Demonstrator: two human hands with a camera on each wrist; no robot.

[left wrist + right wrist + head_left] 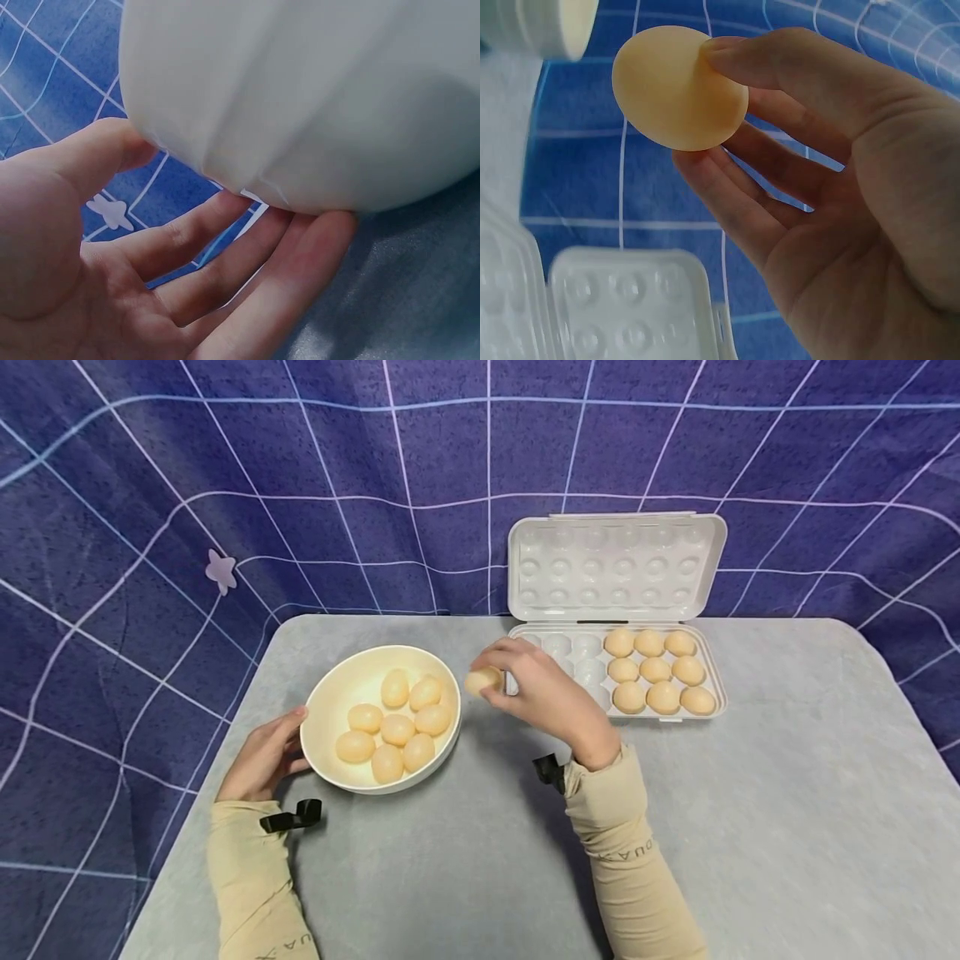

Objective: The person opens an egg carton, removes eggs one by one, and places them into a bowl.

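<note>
The right hand [543,689] pinches one egg [675,90] between its thumb and its fingers. The thumb presses on one side of the egg, and a fingertip touches it from the other side. The fingers are bent and a little apart. This egg is held between the bowl [328,706] and the carton [588,672], close to the right side of the bowl.

The left hand [262,758] holds the left side of the bowl. Its thumb is at the rim and its fingers touch the outside wall. Those fingers are spread a bit and gently bent.

The bowl sits near the back left corner of the tabletop [450,877]. Some loose eggs [397,729] lie inside it, mostly toward the right and front.

The carton lies along the back edge of the tabletop, right of the middle. Nine more eggs [656,670] fill its right part, in three rows of three. To their left there are bare cups. The right hand blocks the view of some of that left part. The lid [617,568] is up, in front of a blue cloth [420,452] with pale lines. A pale star [221,571] is on the cloth at the left.
</note>
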